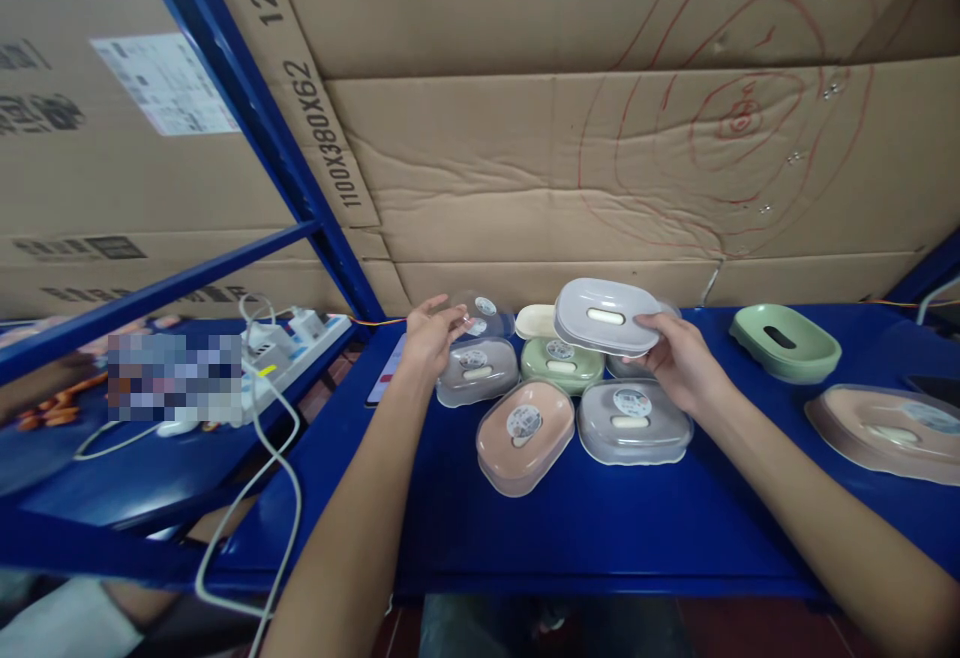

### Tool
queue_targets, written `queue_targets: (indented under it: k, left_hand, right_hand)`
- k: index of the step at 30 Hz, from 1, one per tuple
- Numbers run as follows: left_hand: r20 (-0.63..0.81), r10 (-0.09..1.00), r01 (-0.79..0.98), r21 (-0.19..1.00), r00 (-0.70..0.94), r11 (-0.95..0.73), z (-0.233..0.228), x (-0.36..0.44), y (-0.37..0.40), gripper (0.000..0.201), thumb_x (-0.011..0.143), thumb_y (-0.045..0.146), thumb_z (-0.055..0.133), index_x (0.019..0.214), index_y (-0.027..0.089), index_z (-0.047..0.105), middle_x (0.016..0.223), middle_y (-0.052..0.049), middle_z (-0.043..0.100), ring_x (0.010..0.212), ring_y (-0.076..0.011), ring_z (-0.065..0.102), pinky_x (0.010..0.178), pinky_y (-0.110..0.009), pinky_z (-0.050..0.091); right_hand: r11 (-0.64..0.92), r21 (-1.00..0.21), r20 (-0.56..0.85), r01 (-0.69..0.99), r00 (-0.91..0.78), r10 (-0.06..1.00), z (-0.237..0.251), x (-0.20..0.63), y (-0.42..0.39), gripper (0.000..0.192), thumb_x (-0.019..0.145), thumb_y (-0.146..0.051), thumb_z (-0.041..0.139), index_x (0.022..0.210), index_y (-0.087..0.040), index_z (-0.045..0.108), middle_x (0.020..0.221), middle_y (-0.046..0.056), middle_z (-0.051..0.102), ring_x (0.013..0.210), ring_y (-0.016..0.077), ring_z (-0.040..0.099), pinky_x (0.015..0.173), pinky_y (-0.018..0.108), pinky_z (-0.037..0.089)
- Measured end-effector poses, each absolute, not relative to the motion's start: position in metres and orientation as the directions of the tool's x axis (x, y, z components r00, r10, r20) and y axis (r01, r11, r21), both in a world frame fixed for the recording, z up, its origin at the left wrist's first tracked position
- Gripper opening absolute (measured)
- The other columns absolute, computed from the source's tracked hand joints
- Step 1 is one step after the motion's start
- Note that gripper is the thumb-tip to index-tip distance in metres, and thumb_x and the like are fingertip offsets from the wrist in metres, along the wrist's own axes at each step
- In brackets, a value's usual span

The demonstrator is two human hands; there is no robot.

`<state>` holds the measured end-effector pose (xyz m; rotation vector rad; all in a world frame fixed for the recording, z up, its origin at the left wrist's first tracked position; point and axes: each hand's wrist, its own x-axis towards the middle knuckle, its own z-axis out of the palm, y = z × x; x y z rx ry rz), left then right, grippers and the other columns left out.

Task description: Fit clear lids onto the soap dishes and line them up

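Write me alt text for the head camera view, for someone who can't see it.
A person's right hand holds a pale grey oval plastic box above a glossy blue table, the left hand close to labelled clear plastic covers. More oval plastic boxes in grey, pink and green rest on the table, with brown cardboard behind.

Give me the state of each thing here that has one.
Right hand: closed on raised grey box
Raised grey box: held above others
Left hand: by the clear cover, grip unclear
Front pink box: clear cover on
Front grey box: covered
Left grey box: covered
Middle green box: covered
Rightmost pink box: covered
Right green box: uncovered on top
Phone: screen lit
Power strip: plugs inserted
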<state>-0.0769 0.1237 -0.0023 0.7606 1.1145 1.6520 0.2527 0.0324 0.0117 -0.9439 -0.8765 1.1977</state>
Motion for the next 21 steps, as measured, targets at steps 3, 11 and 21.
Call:
queue_targets:
  k: [3,11,21]
  left_hand:
    - [-0.02,0.945,-0.408,0.905,-0.326,-0.122,0.004,-0.079,0.12,0.046,0.074,-0.005,0.074,0.113,0.016,0.058,0.077,-0.001,0.073,0.068,-0.0153,0.071,0.085,-0.038,0.064]
    - [0.095,0.968,-0.54,0.816,-0.23,-0.208,0.033,-0.076,0.104,0.039,0.076,-0.004,0.069,0.111,0.013,0.068,0.077,-0.001,0.067,0.073,-0.0117,0.066,0.09,-0.03,0.059]
    - [0.292,0.941,-0.456,0.87,0.172,-0.186,0.034,-0.026,0.069,0.047,0.079,0.019,0.088,0.124,0.02,0.076,0.091,-0.004,0.07,0.086,-0.0178,0.066,0.091,-0.038,0.056]
  right_hand:
    - [0.108,-0.926,0.053,-0.362,0.159,0.986,0.011,0.253,0.033,0.028,0.07,-0.031,0.091,0.088,-0.021,0.072,0.084,0.005,0.076,0.07,0.02,0.069,0.054,0.032,0.063]
    - [0.154,-0.923,0.09,-0.351,0.194,0.977,0.012,0.251,0.032,0.029,0.068,-0.031,0.094,0.089,-0.022,0.077,0.09,0.005,0.079,0.073,0.0201,0.07,0.05,0.031,0.063]
    - [0.193,-0.951,0.187,-0.242,0.051,0.981,0.014,0.235,0.018,0.04,0.079,-0.056,0.095,0.099,-0.026,0.078,0.086,0.003,0.08,0.074,0.0222,0.077,0.062,0.034,0.065]
